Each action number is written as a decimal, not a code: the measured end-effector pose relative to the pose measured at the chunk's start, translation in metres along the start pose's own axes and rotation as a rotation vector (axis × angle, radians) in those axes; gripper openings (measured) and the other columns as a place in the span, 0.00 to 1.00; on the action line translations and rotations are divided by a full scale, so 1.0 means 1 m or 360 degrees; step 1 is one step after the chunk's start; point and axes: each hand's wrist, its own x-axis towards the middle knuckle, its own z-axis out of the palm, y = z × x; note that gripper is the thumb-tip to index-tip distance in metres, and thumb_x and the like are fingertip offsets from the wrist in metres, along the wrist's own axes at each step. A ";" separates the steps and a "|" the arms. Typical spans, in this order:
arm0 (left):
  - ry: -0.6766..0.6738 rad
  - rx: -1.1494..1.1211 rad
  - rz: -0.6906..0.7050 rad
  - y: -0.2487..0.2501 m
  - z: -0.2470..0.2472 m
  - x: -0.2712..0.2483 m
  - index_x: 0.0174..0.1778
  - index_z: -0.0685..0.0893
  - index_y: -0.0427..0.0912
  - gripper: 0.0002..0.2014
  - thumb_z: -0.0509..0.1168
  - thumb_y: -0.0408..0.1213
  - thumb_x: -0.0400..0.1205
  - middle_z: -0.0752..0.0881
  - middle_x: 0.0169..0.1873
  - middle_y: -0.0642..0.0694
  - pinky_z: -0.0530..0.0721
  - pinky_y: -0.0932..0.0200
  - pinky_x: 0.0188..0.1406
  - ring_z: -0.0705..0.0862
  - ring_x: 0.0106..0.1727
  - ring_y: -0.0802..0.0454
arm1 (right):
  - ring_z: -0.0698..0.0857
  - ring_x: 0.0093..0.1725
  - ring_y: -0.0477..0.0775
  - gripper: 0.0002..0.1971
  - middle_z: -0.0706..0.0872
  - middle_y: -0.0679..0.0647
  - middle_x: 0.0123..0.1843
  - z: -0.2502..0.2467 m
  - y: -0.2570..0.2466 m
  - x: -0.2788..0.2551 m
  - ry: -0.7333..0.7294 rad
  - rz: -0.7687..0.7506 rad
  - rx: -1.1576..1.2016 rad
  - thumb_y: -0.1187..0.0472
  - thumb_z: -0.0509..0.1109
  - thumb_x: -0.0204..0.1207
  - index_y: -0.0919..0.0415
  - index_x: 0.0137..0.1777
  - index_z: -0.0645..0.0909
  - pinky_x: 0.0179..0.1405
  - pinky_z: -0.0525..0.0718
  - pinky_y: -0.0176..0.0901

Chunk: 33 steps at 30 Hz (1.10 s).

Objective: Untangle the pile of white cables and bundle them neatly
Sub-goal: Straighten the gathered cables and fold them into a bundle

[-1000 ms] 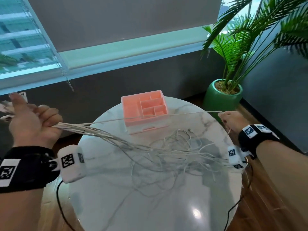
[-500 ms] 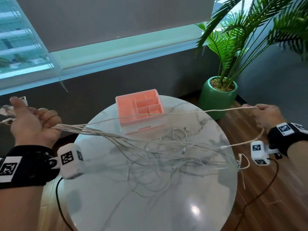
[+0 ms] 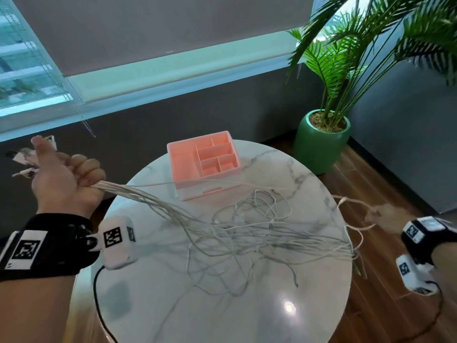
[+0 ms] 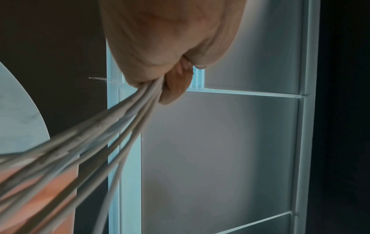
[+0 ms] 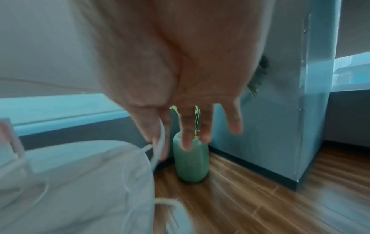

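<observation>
Biggest risk here, I'd say: you've got a whole fan of white cables (image 3: 222, 229) running from your left hand (image 3: 61, 184) across the round marble table (image 3: 153, 305) into a knot that's nowhere near loose. Yank the fist any further out and the snarl near the middle probably tightens instead of opening. It could also drag sideways into the pink desk organizer (image 3: 204, 160), which sits right behind the strands with one cable lying against its front edge, so it might get shoved toward the far rim. A bunch of ends already hang off the table's right edge too, and those could slide down to the wood floor (image 3: 395, 305).

Your left hand is raised off the table's left side, fist wrapped tight round the gathered cable ends, thumb sticking up, plugs poking out behind it. The left wrist view shows the strands squeezed between curled fingers (image 4: 176, 85).

Your right hand (image 3: 385, 216) is out past the right edge, badly blurred. In the right wrist view the fingers (image 5: 234, 123) look spread and straight, with one strand draped by the index finger. Can't tell if it's pinched or just sliding across, so I'd call that hand open-ish.
</observation>
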 end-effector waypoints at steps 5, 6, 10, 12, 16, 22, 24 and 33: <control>-0.0059 0.0183 0.0169 -0.012 0.030 -0.018 0.24 0.65 0.50 0.30 0.55 0.64 0.88 0.62 0.19 0.57 0.60 0.67 0.13 0.59 0.17 0.60 | 0.83 0.59 0.52 0.33 0.84 0.57 0.66 0.028 -0.047 -0.015 -0.0409 -0.0222 0.0188 0.60 0.82 0.61 0.56 0.69 0.78 0.57 0.80 0.43; -0.0075 0.0193 0.0221 -0.015 0.036 -0.022 0.27 0.62 0.51 0.28 0.55 0.64 0.88 0.60 0.20 0.56 0.58 0.67 0.13 0.58 0.18 0.60 | 0.80 0.66 0.51 0.44 0.79 0.56 0.73 0.023 -0.068 -0.020 -0.0412 -0.0321 0.0240 0.54 0.82 0.56 0.55 0.76 0.73 0.64 0.78 0.43; -0.0107 0.0235 0.0268 -0.021 0.053 -0.033 0.29 0.58 0.50 0.28 0.55 0.65 0.87 0.57 0.22 0.55 0.55 0.67 0.14 0.55 0.20 0.59 | 0.57 0.86 0.58 0.72 0.56 0.50 0.88 -0.009 -0.164 -0.050 -0.0324 -0.0625 -0.0184 0.21 0.78 0.41 0.46 0.86 0.54 0.83 0.62 0.64; -0.0128 0.0257 0.0256 -0.024 0.058 -0.040 0.29 0.58 0.50 0.28 0.55 0.64 0.87 0.56 0.23 0.54 0.55 0.66 0.15 0.54 0.21 0.59 | 0.55 0.86 0.56 0.74 0.55 0.49 0.88 -0.024 -0.214 -0.080 -0.0204 -0.0815 -0.0196 0.15 0.72 0.39 0.46 0.87 0.52 0.83 0.61 0.64; -0.0193 0.0300 0.0251 -0.030 0.069 -0.054 0.30 0.57 0.51 0.28 0.57 0.64 0.87 0.55 0.25 0.53 0.55 0.65 0.16 0.53 0.22 0.58 | 0.56 0.86 0.48 0.66 0.53 0.41 0.88 -0.030 -0.302 -0.152 -0.0148 -0.1512 0.0393 0.28 0.82 0.53 0.40 0.86 0.48 0.84 0.62 0.59; -0.0326 0.0314 0.0191 -0.031 0.078 -0.071 0.30 0.58 0.51 0.28 0.58 0.65 0.86 0.53 0.27 0.53 0.55 0.65 0.15 0.52 0.22 0.58 | 0.81 0.66 0.48 0.35 0.82 0.50 0.68 0.005 -0.370 -0.180 -0.0361 -0.1871 0.0905 0.59 0.83 0.70 0.57 0.76 0.73 0.68 0.79 0.44; -0.0332 0.0333 0.0234 -0.021 0.076 -0.073 0.30 0.58 0.51 0.28 0.57 0.65 0.86 0.53 0.26 0.54 0.55 0.66 0.14 0.52 0.22 0.58 | 0.88 0.41 0.52 0.09 0.87 0.52 0.44 0.018 -0.365 -0.167 -0.0448 -0.1777 0.1082 0.68 0.75 0.77 0.66 0.56 0.84 0.47 0.88 0.49; -0.0385 0.0086 0.0178 0.041 0.018 -0.028 0.21 0.70 0.48 0.31 0.58 0.60 0.89 0.64 0.19 0.55 0.67 0.64 0.15 0.64 0.18 0.58 | 0.80 0.37 0.50 0.13 0.79 0.46 0.34 0.015 -0.251 -0.085 0.0011 -0.1398 0.0266 0.50 0.70 0.82 0.49 0.38 0.74 0.42 0.79 0.50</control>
